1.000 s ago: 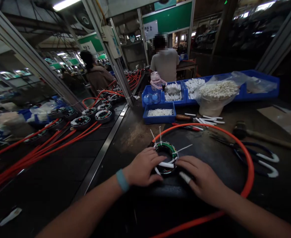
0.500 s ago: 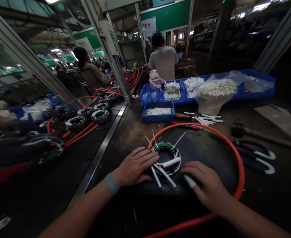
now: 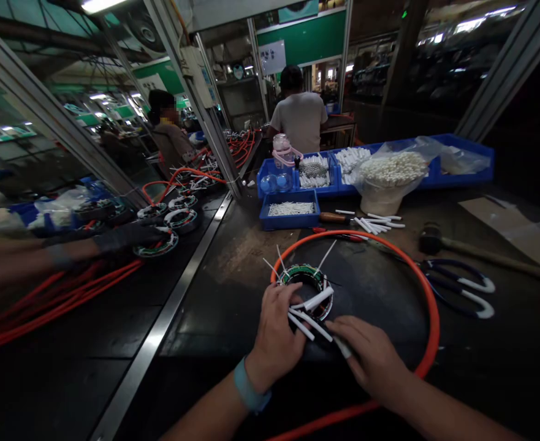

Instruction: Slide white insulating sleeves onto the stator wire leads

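Observation:
A ring-shaped motor stator (image 3: 327,304) with green and white windings lies on the dark bench in front of me. Thin white ties stick up from its far side. White sleeving tubes (image 3: 316,324) point out from its near side towards me, and a thicker one (image 3: 319,298) lies across the ring. My left hand (image 3: 276,331) is curled over the stator's left near edge, beside the tubes. At the near right, my right hand (image 3: 371,358) has its fingers together by the tube ends; a white wrap covers its thumb. Whatever is between those fingers is hidden.
An orange cable (image 3: 433,306) loops around the stator. Behind stand blue bins (image 3: 329,190), a small blue tray (image 3: 290,220) and a bag-lined tub (image 3: 380,199). A mallet (image 3: 430,239) and cutters (image 3: 463,288) lie right. A co-worker's gloved hand (image 3: 125,237) touches another stator at left.
My left hand has moved from lying flat to curling around the stator's near left edge. My right hand has come closer to the tubes. The co-worker's hand at left has reached further in.

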The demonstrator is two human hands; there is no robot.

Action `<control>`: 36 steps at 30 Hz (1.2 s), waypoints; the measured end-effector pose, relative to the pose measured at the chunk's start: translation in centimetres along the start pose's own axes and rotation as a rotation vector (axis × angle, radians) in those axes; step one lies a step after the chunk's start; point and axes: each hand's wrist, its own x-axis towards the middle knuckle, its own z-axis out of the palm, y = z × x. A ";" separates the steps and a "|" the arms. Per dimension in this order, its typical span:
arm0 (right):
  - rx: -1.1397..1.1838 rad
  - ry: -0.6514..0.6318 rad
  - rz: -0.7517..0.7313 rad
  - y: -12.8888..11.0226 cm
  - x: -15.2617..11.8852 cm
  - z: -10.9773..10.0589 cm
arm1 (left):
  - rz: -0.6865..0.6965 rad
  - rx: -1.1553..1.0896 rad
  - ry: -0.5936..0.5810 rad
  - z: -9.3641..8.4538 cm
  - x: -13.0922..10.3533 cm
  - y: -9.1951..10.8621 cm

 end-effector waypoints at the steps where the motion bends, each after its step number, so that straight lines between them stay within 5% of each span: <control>1: -0.017 0.015 -0.005 0.0 -0.3 0.2 | -0.008 -0.002 0.007 0.1 0.0 0.0; 5: -0.177 0.091 -0.127 0.1 0.8 -0.1 | -0.060 -0.018 0.003 0.3 0.0 0.2; 10: -0.227 0.007 -0.413 -0.8 3.2 -1.1 | -0.063 -0.059 -0.019 0.4 0.3 0.4; 12: -0.148 0.000 -0.337 -1.0 4.1 -1.3 | -0.060 -0.055 -0.038 0.3 0.5 0.4; 17: 0.172 -0.082 0.221 0.4 6.7 -1.5 | -0.043 -0.034 -0.171 -0.9 1.3 0.1; 20: 0.299 -0.133 0.340 1.4 7.5 -1.8 | -0.037 -0.041 -0.265 -1.8 2.3 0.1; 28: 0.206 -0.267 0.132 1.8 6.7 -2.9 | -0.129 0.071 -0.384 -1.6 4.2 0.8; 34: 0.114 -0.352 -0.051 0.9 6.8 -4.2 | 0.221 0.197 -0.203 -0.8 1.9 -1.1; 36: 0.060 -0.400 -0.061 0.5 7.1 -4.6 | 0.242 0.265 -0.138 0.1 1.2 -1.6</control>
